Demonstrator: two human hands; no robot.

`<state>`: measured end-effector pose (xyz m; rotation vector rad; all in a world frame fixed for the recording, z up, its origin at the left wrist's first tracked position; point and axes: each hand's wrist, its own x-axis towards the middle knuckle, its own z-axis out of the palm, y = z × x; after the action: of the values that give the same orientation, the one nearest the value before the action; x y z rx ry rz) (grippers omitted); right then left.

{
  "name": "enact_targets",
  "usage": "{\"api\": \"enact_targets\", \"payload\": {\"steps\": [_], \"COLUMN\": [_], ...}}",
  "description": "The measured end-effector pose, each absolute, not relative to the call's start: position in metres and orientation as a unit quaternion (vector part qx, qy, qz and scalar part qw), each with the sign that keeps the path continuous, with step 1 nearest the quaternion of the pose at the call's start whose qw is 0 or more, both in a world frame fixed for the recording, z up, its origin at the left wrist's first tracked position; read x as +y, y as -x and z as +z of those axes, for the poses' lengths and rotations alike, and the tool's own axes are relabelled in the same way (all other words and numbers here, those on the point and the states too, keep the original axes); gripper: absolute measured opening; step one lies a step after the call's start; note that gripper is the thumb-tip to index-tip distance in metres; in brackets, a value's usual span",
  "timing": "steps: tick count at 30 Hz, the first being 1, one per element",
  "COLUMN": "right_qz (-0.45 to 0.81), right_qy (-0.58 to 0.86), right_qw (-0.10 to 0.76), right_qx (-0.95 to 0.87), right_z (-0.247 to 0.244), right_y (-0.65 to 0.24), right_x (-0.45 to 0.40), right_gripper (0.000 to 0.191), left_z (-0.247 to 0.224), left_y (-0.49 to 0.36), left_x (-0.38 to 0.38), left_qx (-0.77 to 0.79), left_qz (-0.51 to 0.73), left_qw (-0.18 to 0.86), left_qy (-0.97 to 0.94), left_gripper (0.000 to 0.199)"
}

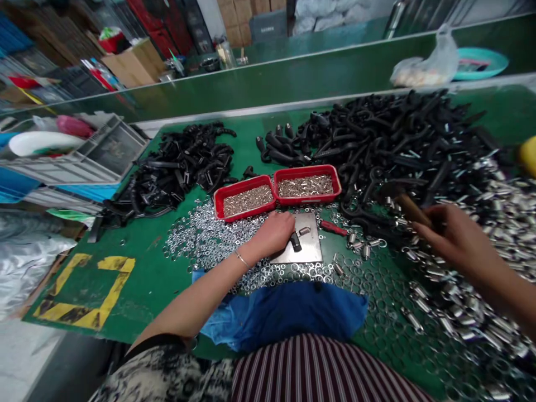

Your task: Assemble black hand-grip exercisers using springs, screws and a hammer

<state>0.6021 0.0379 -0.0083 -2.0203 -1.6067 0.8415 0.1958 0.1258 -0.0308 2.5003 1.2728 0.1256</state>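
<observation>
My left hand is closed over the left part of a flat metal plate. A short black part shows right at its fingers, which are mostly hidden under the hand. Beside that part, a small silver cylinder lies on the plate. Off to the right, my right hand is wrapped round the wooden handle of a hammer. The hammer's dark head is held over the heap of black parts, blurred against it. A red-handled screwdriver rests just right of the plate.
Two red trays of small metal pieces stand behind the plate. Washers and rings surround it. Black plastic parts are heaped at back left and back right. Silver cylinders pile up at right. A blue cloth lies in front.
</observation>
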Motion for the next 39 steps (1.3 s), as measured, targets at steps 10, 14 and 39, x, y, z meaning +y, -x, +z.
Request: {"api": "enact_targets", "payload": {"steps": [10, 14, 39], "right_qz": [0.377, 0.305, 0.246], "right_qy": [0.609, 0.61, 0.581], "right_qw": [0.157, 0.153, 0.096], "right_qx": [-0.68, -0.715, -0.77], "right_z": [0.011, 0.009, -0.024], "right_y": [-0.469, -0.441, -0.44], "right_x": [0.011, 0.03, 0.052], "right_gripper": [0.046, 0.048, 0.043], "left_z": [-0.038, -0.055, -0.057], "left_y": [-0.183, -0.18, -0.179], "left_x": [0.096, 0.081, 0.074], "left_qx": [0.449, 0.469, 0.464], "left_qz": [0.132, 0.178, 0.22], "left_qw": [0.164, 0.23, 0.27], "left_qy": [-0.868, -0.834, -0.815], "left_gripper": [0.094, 0.101, 0.102]}}
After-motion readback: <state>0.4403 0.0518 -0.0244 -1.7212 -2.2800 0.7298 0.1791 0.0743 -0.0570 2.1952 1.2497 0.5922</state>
